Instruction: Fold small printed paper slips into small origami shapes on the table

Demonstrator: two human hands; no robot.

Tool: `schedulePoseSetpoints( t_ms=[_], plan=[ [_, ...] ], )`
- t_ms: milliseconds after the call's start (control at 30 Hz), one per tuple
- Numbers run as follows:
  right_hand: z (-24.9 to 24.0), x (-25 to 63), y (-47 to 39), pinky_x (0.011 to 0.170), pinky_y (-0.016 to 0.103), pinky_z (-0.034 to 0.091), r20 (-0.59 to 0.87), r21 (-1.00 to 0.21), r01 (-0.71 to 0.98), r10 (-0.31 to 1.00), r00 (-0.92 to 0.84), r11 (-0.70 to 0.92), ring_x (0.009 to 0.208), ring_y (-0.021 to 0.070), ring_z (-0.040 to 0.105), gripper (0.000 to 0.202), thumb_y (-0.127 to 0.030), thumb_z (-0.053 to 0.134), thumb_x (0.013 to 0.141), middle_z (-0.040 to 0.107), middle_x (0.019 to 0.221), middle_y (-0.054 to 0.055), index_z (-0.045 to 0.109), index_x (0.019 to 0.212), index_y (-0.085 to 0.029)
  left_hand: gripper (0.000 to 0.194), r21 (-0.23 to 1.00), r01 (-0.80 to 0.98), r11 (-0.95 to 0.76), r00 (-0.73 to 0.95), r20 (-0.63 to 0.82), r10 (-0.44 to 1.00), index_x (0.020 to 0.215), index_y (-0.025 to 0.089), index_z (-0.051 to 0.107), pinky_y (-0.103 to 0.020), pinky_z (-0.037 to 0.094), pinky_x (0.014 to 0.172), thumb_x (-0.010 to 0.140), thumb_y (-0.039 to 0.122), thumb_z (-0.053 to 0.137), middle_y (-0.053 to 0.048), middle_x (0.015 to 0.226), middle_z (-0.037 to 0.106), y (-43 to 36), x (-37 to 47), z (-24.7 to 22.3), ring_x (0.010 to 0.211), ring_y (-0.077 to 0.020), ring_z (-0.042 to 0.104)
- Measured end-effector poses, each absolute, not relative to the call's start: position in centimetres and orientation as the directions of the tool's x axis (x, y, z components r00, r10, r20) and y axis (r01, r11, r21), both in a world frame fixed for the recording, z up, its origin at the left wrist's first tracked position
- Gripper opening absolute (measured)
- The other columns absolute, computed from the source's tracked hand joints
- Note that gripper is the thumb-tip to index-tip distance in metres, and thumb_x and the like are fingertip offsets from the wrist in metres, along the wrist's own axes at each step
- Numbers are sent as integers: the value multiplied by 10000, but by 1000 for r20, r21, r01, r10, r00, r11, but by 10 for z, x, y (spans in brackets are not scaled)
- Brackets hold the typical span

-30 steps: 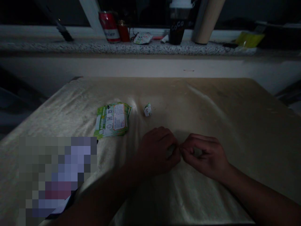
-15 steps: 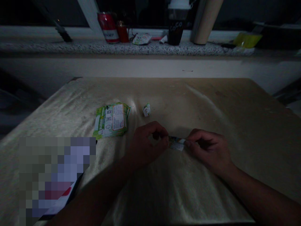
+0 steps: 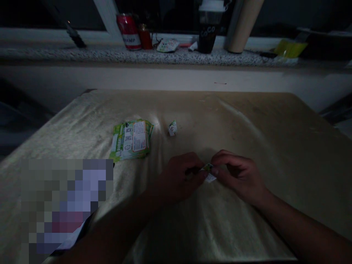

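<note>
A small folded piece of printed paper (image 3: pixel 210 177), white and green, sits between the fingertips of both hands above the table. My left hand (image 3: pixel 183 176) pinches its left side. On its right side, my right hand (image 3: pixel 239 174) grips it with thumb and index finger. Fingers cover much of the paper, so its full shape is hidden. Beyond the hands, a small folded paper piece (image 3: pixel 172 128) stands on the table. Left of that lies a stack of green printed leaflets (image 3: pixel 132 139), the top one showing text and square codes.
A gold-coloured cloth (image 3: pixel 247 227) covers the table. At the lower left lies a device (image 3: pixel 68 238), mostly blurred out. On the granite sill (image 3: pixel 101 55) stand a red can (image 3: pixel 128 31), a red bottle (image 3: pixel 145 36), a black cup (image 3: pixel 209 33) and a cardboard tube (image 3: pixel 243 27).
My left hand has moved right, closer to my right hand. The paper, a flat strip stretched between the hands before, is now folded into a smaller, pointed shape.
</note>
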State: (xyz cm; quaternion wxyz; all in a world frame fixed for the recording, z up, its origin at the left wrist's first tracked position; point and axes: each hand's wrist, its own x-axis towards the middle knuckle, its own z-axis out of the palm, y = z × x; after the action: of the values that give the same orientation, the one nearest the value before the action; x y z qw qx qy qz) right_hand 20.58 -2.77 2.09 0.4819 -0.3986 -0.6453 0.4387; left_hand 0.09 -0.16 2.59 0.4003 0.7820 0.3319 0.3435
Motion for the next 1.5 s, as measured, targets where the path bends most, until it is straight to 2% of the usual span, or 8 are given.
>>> schedulePoseSetpoints(
  t_ms=[67,200,300,467,667,800,1167,1500],
  plan=[
    [19,207,-27,665,254,502,264,-959,57,948,-177,278,738,134,631,33,-218,722,864,690,807,14,748,868,-237,144,884,236,-404,520,236,821,739,163,639,-234,364,576,850,256,646,28,673,543,-2,1,26,608,-97,482],
    [11,213,-23,587,232,515,140,-986,-93,990,-33,137,663,130,639,80,-308,752,847,712,764,10,740,889,-241,115,941,197,-277,407,179,896,818,167,693,-239,412,587,845,275,664,1,715,633,1,0,24,639,-115,540],
    [10,215,-23,531,214,502,111,-990,-84,994,-16,109,603,121,623,130,-322,782,815,691,707,3,729,879,-222,98,945,170,-281,356,207,911,818,171,697,-240,418,574,845,257,660,1,704,635,2,0,24,627,-116,540],
    [16,211,-26,514,223,509,162,-987,-1,987,-18,162,585,127,629,113,-302,759,822,689,701,12,710,846,-203,93,921,199,-335,319,263,911,755,169,681,-241,424,551,822,226,651,5,652,610,-2,2,27,598,-116,539],
    [18,208,-27,585,249,523,225,-971,86,974,-5,224,653,145,650,65,-229,757,786,708,726,25,711,811,-191,79,866,309,-394,278,314,908,711,162,674,-205,385,512,787,178,661,23,621,599,-6,3,31,554,-89,507],
    [16,208,-27,591,250,504,252,-956,151,968,-23,252,653,140,634,57,-239,747,804,696,712,15,710,808,-196,83,862,320,-393,269,315,910,701,161,676,-196,361,488,779,187,665,33,589,574,-6,3,31,522,-79,472],
    [16,211,-29,607,293,485,403,-871,271,911,-85,410,681,159,636,9,-202,700,848,694,769,32,697,855,-207,81,787,358,-503,296,415,860,680,174,622,-203,384,525,756,152,634,33,609,572,-6,2,34,556,-88,500],
    [23,213,-28,587,314,497,498,-783,342,853,-155,519,650,167,633,98,-117,687,824,686,742,31,707,868,-202,84,717,367,-593,338,492,803,696,175,609,-220,415,554,767,136,633,31,634,566,-2,-1,31,572,-93,519]
  ],
)
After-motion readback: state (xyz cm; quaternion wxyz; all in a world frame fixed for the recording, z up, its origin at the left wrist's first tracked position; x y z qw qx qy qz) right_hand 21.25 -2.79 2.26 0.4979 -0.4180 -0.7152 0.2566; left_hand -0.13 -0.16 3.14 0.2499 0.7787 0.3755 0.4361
